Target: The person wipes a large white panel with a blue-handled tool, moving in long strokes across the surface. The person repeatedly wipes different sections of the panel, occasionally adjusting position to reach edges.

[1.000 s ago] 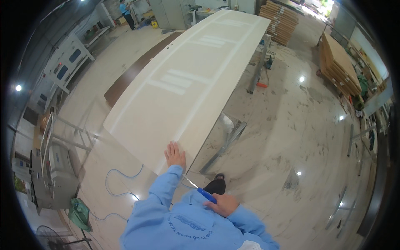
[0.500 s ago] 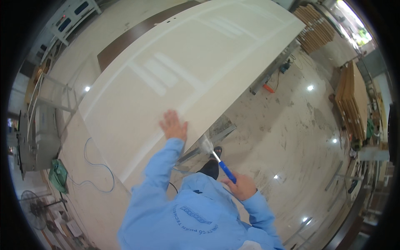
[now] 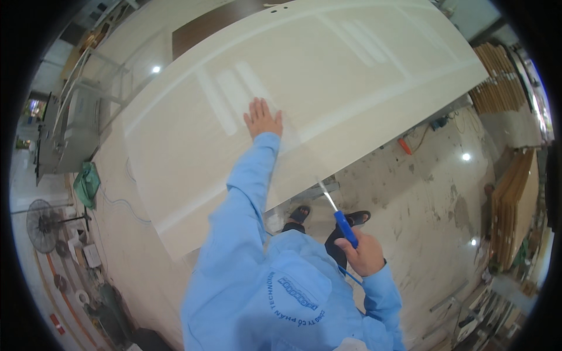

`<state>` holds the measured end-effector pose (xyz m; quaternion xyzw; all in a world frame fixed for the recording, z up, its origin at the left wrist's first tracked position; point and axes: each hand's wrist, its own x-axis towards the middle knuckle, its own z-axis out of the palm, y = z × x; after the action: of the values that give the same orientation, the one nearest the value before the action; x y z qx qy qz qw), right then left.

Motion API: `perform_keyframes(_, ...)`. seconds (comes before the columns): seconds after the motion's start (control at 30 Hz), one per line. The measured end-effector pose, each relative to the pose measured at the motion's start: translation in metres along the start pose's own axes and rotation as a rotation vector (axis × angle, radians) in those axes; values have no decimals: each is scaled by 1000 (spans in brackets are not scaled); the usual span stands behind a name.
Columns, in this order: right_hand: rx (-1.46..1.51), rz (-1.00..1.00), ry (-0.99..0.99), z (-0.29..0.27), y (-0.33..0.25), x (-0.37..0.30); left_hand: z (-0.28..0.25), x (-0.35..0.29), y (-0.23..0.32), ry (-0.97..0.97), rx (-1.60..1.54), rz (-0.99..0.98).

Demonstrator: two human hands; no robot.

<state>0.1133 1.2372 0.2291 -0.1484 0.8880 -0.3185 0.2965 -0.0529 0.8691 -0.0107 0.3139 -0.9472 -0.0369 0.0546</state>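
Observation:
A long pale door-like panel (image 3: 328, 111) with whiter stripes lies flat in front of me. My left hand (image 3: 263, 119) rests on it, palm down and fingers spread, beside the short white stripes. In my right hand (image 3: 364, 253), fingers are wrapped round a blue-handled tool (image 3: 345, 228) with a thin metal shaft. The shaft points up and left to the panel's near edge; its far end is blurred and pale, so its kind cannot be made out.
A dark brown panel (image 3: 205, 28) lies beyond the pale one. Stacked boards (image 3: 512, 205) stand at the right, with more stacks (image 3: 497, 79) behind. A fan (image 3: 42, 225) and a green bag (image 3: 86, 184) are at the left. A thin hose (image 3: 129, 210) trails on the floor.
My left hand has slid farther out across the panel. The right hand has shifted slightly right, still holding the blue-handled tool. The view has moved, and both sandalled feet now show.

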Motion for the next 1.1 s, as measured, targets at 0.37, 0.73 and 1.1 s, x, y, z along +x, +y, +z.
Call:
perform_keyframes(0.37,-27,-129,-115,-148,151,54,17,-54,89,-78,93,-148)
perform_keyframes(0.73,-87,-93,-27,-267,227,90,19,22,169,-149,64,-406)
perform_keyframes(1.1,-189,-68,-32,-341,207,209,51,59,421,-7,-110,277)
